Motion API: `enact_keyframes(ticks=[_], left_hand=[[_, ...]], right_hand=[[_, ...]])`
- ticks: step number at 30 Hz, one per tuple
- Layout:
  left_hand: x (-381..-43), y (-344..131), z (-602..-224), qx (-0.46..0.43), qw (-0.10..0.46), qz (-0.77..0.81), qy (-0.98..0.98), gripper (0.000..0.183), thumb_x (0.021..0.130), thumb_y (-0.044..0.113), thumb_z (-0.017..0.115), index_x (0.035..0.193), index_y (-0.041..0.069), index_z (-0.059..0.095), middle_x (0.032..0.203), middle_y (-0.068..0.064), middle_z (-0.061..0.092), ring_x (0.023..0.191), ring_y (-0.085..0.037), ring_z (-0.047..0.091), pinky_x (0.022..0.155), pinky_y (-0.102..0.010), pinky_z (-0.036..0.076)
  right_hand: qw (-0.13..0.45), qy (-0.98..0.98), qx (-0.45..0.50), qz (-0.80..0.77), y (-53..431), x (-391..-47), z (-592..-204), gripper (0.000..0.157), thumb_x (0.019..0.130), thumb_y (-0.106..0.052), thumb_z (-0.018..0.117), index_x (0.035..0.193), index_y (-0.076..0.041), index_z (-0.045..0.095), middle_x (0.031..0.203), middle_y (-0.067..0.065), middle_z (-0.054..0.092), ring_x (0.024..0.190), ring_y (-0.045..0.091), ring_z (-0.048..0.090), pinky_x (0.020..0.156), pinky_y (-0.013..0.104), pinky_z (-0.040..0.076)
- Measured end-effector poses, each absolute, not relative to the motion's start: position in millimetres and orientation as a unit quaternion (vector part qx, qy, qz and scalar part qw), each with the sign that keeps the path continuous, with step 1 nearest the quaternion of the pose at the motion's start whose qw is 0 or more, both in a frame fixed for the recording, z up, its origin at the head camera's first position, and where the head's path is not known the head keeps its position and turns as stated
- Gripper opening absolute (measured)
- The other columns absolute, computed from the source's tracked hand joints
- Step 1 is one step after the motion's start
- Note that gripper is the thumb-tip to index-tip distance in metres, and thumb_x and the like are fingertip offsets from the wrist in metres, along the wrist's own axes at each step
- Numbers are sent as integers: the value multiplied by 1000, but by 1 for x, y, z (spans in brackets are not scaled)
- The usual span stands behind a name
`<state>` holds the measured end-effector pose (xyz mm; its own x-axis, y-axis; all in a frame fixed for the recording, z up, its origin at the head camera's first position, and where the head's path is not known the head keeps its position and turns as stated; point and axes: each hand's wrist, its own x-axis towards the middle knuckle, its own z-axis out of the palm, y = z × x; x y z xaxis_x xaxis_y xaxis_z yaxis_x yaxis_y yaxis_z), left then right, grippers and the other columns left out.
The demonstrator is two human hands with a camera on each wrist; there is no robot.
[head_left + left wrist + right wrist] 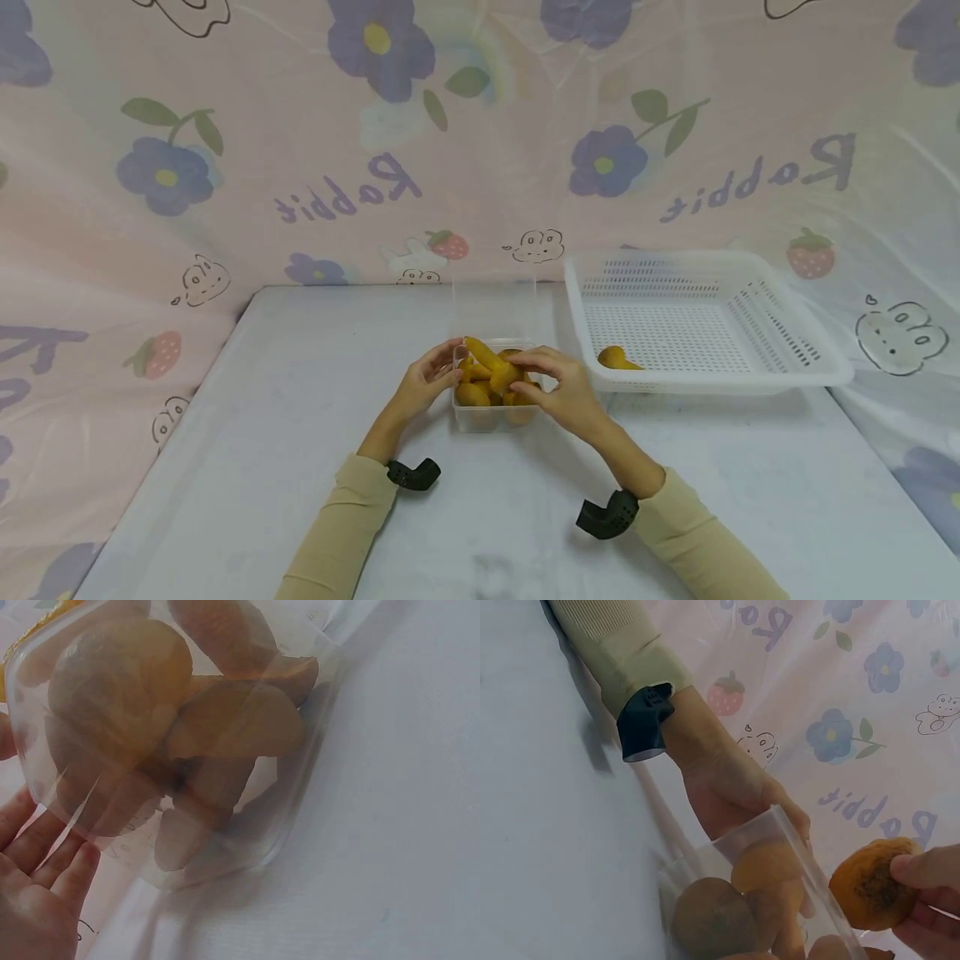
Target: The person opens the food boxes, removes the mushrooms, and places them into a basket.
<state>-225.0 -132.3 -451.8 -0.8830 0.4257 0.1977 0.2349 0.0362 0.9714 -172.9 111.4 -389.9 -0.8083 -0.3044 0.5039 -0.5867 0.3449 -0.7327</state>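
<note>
Yellow vegetable (489,362) — exact kind unclear to us — sits just over the mouth of the clear box (474,421), pinched at its fat end between thumb and fingers of the right hand (566,396). From that hand it lies to the left; its long axis slants, narrow end up and left towards the left hand (420,387), fat end down and right. Right hand is the nearer one, plainly. We judge the coming move turns on that slant against the box opening, since other vegetables (472,394) already crowd inside.

Left hand is at the box's left wall, fingers loosely extended, gripping nothing; how hard they press, we can't tell. One more vegetable (617,358) lies in the white basket (720,379), near-left corner, well right of the box.

Writing: purple "Rabbit" (348,192), mirrored, twice on the backdrop cloth (247,100). Faint marks on the box — unreadable. We make out no brand or label.
</note>
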Motion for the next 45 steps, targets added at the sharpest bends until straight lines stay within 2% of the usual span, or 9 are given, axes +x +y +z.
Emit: enact_keyframes(ticks=[5,9,12,14,21,26,31,39,45], left_hand=[[-224,-132,-452,231,74,657,714,54,95,2,55,145,-4,35,144,-30,45,138,-42,41,118,-42,32],[-223,-133,-452,233,74,658,712,54,96,4,55,145,-5,34,144,-30,44,138,-43,41,117,-29,35],[-223,-133,-452,232,76,659,712,55,96,5,55,145,-5,33,145,-30,44,139,-42,40,114,-18,37],[-223,-132,-452,230,79,660,711,56,96,6,55,146,-5,33,145,-29,44,140,-41,38,113,-17,36],[-224,-132,-453,225,83,661,711,56,96,7,55,146,-6,32,146,-28,44,143,-38,36,118,-30,32],[-225,-132,-453,222,86,662,711,56,97,7,55,146,-5,32,146,-27,44,144,-37,35,118,-33,30],[-224,-131,-452,219,84,659,715,55,97,7,55,146,-3,33,146,-27,44,145,-37,34,119,-42,27],[-224,-131,-451,221,84,658,715,54,97,6,54,147,-1,34,147,-27,43,143,-38,36,119,-42,27],[-224,-131,-452,222,84,656,717,56,97,9,55,146,-4,32,146,-26,44,143,-38,36,120,-43,26]], right_hand=[[150,-803,287,500,113,-172,-387,32,76,4,76,107,4,70,104,20,71,96,16,68,82,36,61],[168,-793,297,504,116,-173,-385,31,74,7,76,105,6,69,101,20,71,95,4,66,83,31,60],[180,-790,296,505,119,-174,-382,31,74,9,75,104,7,69,100,21,71,94,1,65,84,24,59],[185,-790,293,506,121,-175,-381,31,74,9,75,104,7,69,99,21,71,94,1,65,85,20,58],[193,-792,283,506,129,-177,-373,32,73,10,75,104,8,69,101,22,71,96,-2,65,86,7,53],[198,-788,281,511,135,-179,-372,33,73,13,74,105,9,68,101,23,70,97,-12,60,86,7,52],[207,-778,284,521,139,-180,-367,34,71,15,74,104,11,67,99,26,69,97,-13,59,86,8,53],[219,-773,263,535,152,-186,-363,34,71,18,72,105,14,66,102,30,67,99,-13,60,88,12,55],[222,-781,234,534,164,-188,-360,34,73,17,71,106,12,66,104,27,67,99,-13,61,85,8,54]])
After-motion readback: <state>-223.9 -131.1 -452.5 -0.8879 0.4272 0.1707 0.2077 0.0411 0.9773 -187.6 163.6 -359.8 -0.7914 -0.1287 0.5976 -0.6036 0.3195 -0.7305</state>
